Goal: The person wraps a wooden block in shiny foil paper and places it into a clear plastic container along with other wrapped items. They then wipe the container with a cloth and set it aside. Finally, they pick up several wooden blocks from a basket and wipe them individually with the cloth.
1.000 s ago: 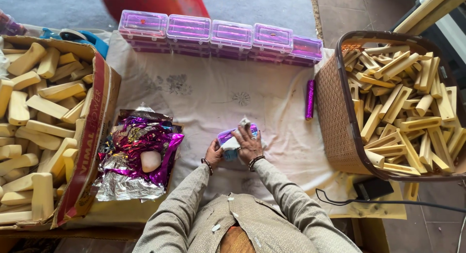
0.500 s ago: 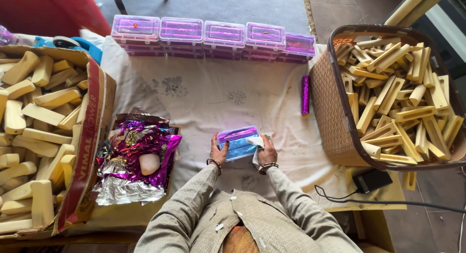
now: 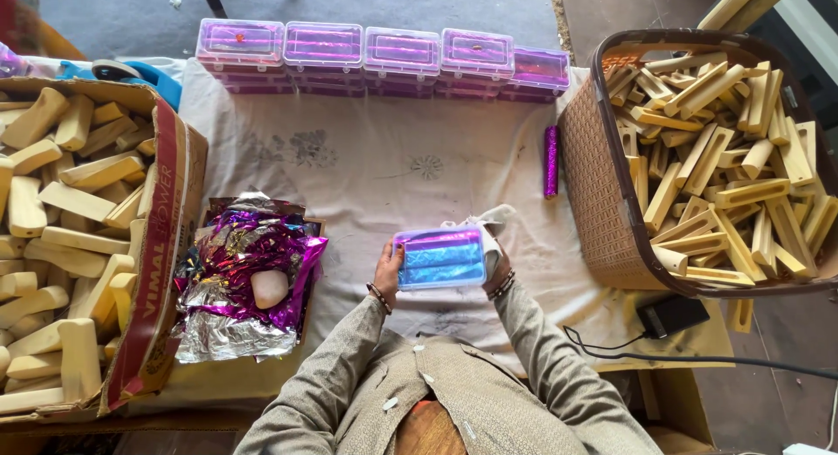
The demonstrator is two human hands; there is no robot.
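A small clear plastic box point(image 3: 439, 257) with purple and blue foil-wrapped pieces inside lies flat between my hands, over the white cloth point(image 3: 375, 171). My left hand point(image 3: 388, 272) grips its left end and my right hand point(image 3: 497, 261) grips its right end, mostly hidden behind the box along with a bit of white cloth. A single purple foil-wrapped stick point(image 3: 551, 161) lies on the cloth to the right of the box.
Several closed clear boxes point(image 3: 375, 55) line the far edge. A cardboard carton of pale wooden blocks point(image 3: 70, 237) stands left; beside it a pile of purple and silver foil point(image 3: 240, 280). A brown woven basket point(image 3: 602, 193) of wooden sticks stands right. A black adapter point(image 3: 672, 315) and cable lie near it.
The hands were bunched over a small wrapped piece a second ago. Now they hold the closed clear box flat between them, a little farther right.
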